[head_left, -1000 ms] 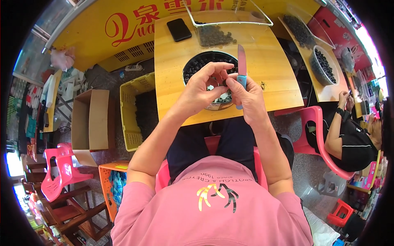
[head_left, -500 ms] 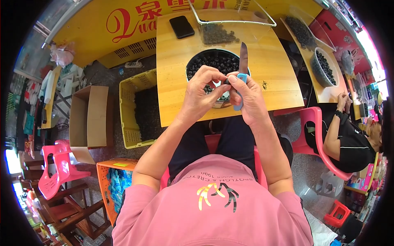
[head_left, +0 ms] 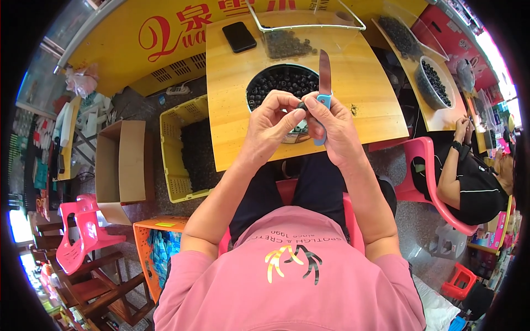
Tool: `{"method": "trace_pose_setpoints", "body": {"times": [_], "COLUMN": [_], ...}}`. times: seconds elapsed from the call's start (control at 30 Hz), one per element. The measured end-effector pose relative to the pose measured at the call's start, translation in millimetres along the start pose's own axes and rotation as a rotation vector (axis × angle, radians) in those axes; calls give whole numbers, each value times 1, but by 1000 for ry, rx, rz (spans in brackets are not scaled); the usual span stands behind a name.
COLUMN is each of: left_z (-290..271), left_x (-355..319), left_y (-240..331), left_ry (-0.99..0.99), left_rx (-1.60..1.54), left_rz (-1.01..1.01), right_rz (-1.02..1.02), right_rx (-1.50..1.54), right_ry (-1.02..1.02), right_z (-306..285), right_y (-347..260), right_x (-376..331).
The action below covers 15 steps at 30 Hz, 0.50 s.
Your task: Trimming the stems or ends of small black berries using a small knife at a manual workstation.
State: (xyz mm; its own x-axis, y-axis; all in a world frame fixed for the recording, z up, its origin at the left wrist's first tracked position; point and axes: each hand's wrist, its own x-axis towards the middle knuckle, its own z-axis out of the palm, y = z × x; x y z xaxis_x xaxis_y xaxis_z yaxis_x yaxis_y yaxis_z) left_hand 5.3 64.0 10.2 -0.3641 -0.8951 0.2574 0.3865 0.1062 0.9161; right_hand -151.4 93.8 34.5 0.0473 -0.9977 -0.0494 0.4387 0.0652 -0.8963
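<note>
Over the near side of a bowl [head_left: 248,91] of small, dark, round pieces, my two hands meet fingertip to fingertip. My left hand [head_left: 274,122] is closed, pinching a small dark round piece [head_left: 302,105] between thumb and forefinger. A blue-handled knife [head_left: 324,74] is gripped in my right hand [head_left: 335,128], its blade pointing up and away from me. My right thumb and fingertips also touch the small piece, which they partly cover. Whether the pieces are fruit or nuts I cannot tell.
On the wooden table [head_left: 375,99] a clear bin [head_left: 331,41] of dark pieces and a black phone [head_left: 239,37] lie beyond the bowl. A yellow crate [head_left: 172,171] and a cardboard box [head_left: 132,160] stand left. To the right, a person [head_left: 469,182] sits near another bowl [head_left: 428,91].
The knife blade has turned slightly to point more straight away from me. Both hands stay together over the bowl, with the fingers shifted a little. The whole view has shifted slightly.
</note>
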Motion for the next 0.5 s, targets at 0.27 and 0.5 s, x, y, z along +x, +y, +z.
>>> {"method": "trace_pose_setpoints", "body": {"times": [0.27,0.5], "left_z": [-2,1], "left_x": [0,4], "left_y": [5,9], "left_ry": [74,36], "left_rx": [-99,-68], "left_rz": [-62,-19], "right_rz": [-537,-654], "right_rx": [-838,-1126], "right_ry": [31,61], "right_z": [-11,-10], "right_y": [-5,-11], "right_x": [-8,-14]}}
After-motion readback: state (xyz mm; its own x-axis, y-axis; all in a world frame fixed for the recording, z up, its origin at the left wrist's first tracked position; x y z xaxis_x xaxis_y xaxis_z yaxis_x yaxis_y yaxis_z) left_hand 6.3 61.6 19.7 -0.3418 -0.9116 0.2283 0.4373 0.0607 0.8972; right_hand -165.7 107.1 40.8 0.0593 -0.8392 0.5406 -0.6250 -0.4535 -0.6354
